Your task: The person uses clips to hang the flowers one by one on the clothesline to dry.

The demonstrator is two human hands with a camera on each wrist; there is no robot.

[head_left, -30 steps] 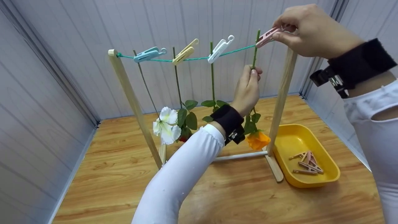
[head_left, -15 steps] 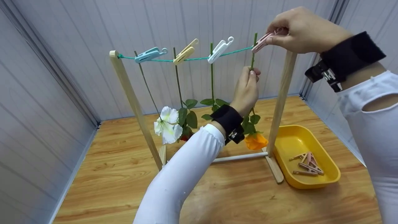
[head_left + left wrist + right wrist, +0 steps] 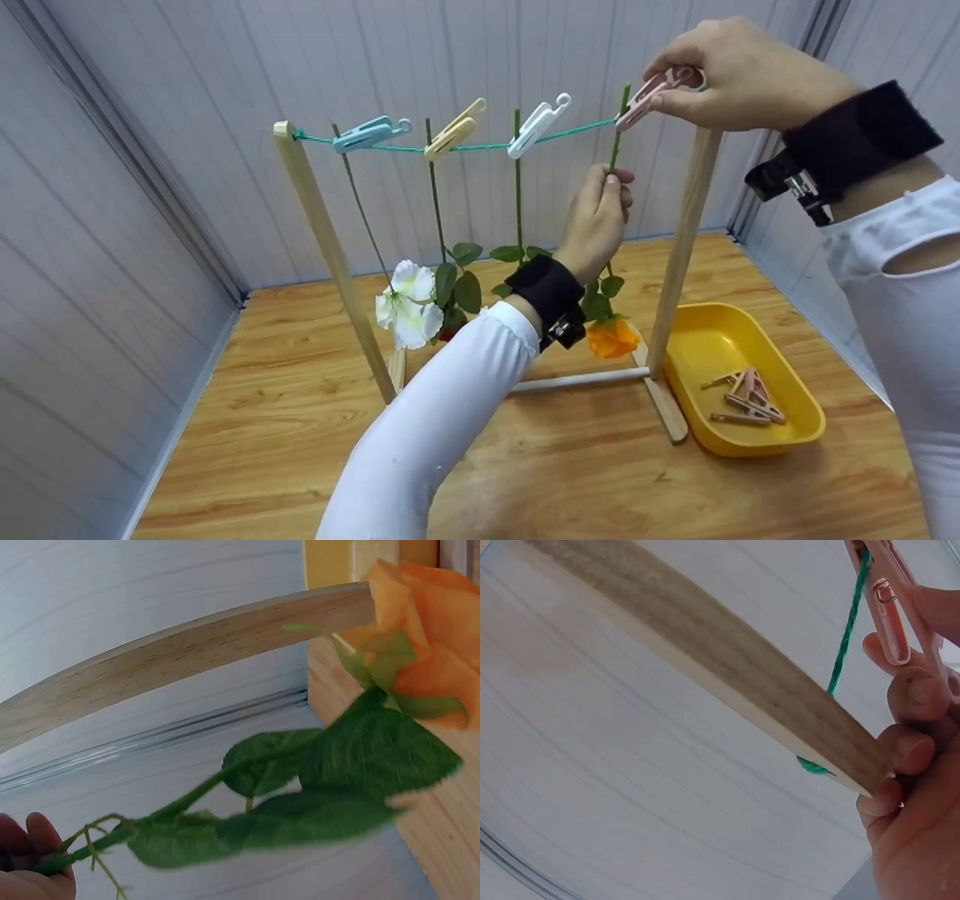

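A: What is the biggest thing here?

B: The wooden rack (image 3: pixel 322 247) standing on the surface (image 3: pixel 570 480), its green string (image 3: pixel 480 145) strung between the posts so stems can hang head down.

A: And the hands?

B: The left hand (image 3: pixel 596 225) pinches the orange flower's stem (image 3: pixel 616 135), holding it upright against the string. The right hand (image 3: pixel 739 75) has its grip clamped on the pink clip (image 3: pixel 651 91), squeezing it at stem and string.

A: Spare clips?

B: In the yellow tray (image 3: pixel 750 442) just beside the rack's foot.

A: Any writing?

B: None that I can read.
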